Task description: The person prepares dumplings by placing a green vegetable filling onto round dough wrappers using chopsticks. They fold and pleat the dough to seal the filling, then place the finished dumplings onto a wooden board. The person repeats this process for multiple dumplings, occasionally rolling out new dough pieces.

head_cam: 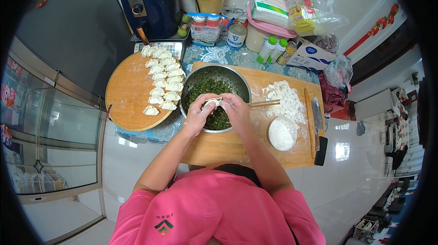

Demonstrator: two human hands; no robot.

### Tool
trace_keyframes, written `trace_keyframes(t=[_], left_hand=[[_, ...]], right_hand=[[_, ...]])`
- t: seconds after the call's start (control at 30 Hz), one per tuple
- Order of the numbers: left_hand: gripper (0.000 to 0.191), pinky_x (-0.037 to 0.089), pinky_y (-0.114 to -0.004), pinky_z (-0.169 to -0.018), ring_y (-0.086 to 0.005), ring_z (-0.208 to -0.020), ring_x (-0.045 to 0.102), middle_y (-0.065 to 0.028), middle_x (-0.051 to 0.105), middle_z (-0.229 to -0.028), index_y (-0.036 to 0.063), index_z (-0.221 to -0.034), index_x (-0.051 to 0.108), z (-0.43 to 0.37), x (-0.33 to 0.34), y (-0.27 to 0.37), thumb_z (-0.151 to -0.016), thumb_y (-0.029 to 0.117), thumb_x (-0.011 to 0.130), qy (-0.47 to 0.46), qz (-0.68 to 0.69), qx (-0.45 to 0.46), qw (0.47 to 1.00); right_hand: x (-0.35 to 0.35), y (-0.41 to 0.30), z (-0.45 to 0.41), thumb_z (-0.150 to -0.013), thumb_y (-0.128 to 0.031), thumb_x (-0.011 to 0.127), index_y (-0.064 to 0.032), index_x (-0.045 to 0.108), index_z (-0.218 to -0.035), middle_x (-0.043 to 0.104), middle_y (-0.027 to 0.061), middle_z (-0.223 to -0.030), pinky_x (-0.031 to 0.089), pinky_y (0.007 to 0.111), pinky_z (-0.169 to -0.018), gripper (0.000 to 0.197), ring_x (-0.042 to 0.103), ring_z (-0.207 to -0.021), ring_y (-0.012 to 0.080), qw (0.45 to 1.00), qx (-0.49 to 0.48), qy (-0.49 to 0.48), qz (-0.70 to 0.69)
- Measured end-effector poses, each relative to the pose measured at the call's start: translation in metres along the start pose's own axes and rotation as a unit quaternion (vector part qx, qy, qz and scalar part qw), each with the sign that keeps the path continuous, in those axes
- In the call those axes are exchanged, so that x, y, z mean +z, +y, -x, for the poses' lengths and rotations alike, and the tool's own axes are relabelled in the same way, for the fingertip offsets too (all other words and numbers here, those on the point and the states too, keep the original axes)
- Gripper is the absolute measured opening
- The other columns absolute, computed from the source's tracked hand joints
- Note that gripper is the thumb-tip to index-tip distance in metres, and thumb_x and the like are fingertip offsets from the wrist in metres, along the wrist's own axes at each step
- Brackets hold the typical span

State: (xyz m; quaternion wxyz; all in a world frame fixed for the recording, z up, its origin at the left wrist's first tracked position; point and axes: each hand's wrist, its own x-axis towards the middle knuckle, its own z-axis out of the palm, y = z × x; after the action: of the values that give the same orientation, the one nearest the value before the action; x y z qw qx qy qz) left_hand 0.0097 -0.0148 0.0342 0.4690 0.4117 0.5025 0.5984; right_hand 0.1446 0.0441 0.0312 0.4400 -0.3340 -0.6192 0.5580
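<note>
Both my left hand [199, 111] and my right hand [236, 110] hold one folded dumpling [213, 101] by its edges, above a steel bowl [242, 78] of chopped green filling [219, 120]. Chopsticks [263, 103] rest over the bowl's right rim. To the left, rows of pleated dumplings [166, 74] lie on a round bamboo tray [126, 87]. A pile of floured dough pieces [283, 99] sits on the wooden board [219, 149] at the right, with a bowl of flour [282, 134] just below it.
A rolling pin [309, 122], a cleaver [317, 115] and a black phone [321, 151] lie along the board's right edge. Behind stand a blue air fryer [150, 9], a can [236, 36], green-capped bottles [267, 50] and a milk carton [309, 55]. A glass-doored cabinet [65, 142] is at the left.
</note>
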Motion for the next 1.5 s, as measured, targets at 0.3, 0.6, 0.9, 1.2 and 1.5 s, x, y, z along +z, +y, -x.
trace_keyframes(t=[0.3,0.6,0.9,1.2,1.5], left_hand=[[0.022,0.042,-0.023,-0.065,-0.0082,-0.073,0.050,-0.0017,0.056,-0.082,0.0047,-0.109,0.055,0.000,-0.004,-0.001,-0.090,0.013,0.047,-0.016,-0.063,0.005,0.998],[0.037,0.046,-0.026,-0.079,-0.0136,-0.091,0.055,-0.0084,0.057,-0.102,0.0042,-0.121,0.048,0.004,-0.004,0.006,-0.085,0.013,0.056,-0.040,-0.175,0.043,0.983],[0.057,0.046,-0.028,-0.082,-0.0156,-0.098,0.053,-0.0103,0.053,-0.111,0.0052,-0.131,0.039,0.002,-0.007,0.000,-0.079,0.005,0.062,-0.059,-0.127,0.023,0.990],[0.058,0.047,-0.028,-0.079,-0.0144,-0.098,0.053,-0.0096,0.055,-0.108,0.0055,-0.132,0.037,0.003,-0.006,0.007,-0.080,0.008,0.063,-0.084,-0.121,0.005,0.989],[0.058,0.047,-0.030,-0.081,-0.0166,-0.096,0.055,-0.0114,0.058,-0.106,0.0056,-0.133,0.037,0.003,-0.012,0.002,-0.080,0.004,0.059,-0.061,-0.167,0.070,0.982]], right_hand=[[-0.008,-0.002,0.002,-0.080,-0.003,0.060,-0.0003,0.062,-0.089,0.058,0.0092,-0.078,0.045,0.028,-0.061,0.010,0.057,-0.068,0.0184,0.964,-0.150,-0.022,0.220],[-0.007,-0.011,0.002,-0.078,-0.005,0.063,-0.0005,0.062,-0.090,0.058,0.0114,-0.077,0.045,0.032,-0.062,0.013,0.057,-0.068,0.0238,0.973,-0.123,-0.043,0.190],[-0.008,-0.031,-0.001,-0.076,-0.008,0.065,-0.0019,0.063,-0.092,0.058,0.0088,-0.080,0.045,0.031,-0.063,0.017,0.054,-0.069,0.0228,0.965,-0.129,-0.045,0.224],[-0.008,-0.015,0.000,-0.076,-0.005,0.062,-0.0037,0.064,-0.093,0.057,0.0113,-0.080,0.045,0.036,-0.066,0.017,0.056,-0.072,0.0281,0.954,-0.166,-0.078,0.239],[-0.002,-0.039,0.002,-0.073,-0.004,0.063,-0.0061,0.064,-0.093,0.055,0.0091,-0.083,0.042,0.037,-0.071,0.020,0.052,-0.079,0.0269,0.930,-0.235,-0.091,0.268]])
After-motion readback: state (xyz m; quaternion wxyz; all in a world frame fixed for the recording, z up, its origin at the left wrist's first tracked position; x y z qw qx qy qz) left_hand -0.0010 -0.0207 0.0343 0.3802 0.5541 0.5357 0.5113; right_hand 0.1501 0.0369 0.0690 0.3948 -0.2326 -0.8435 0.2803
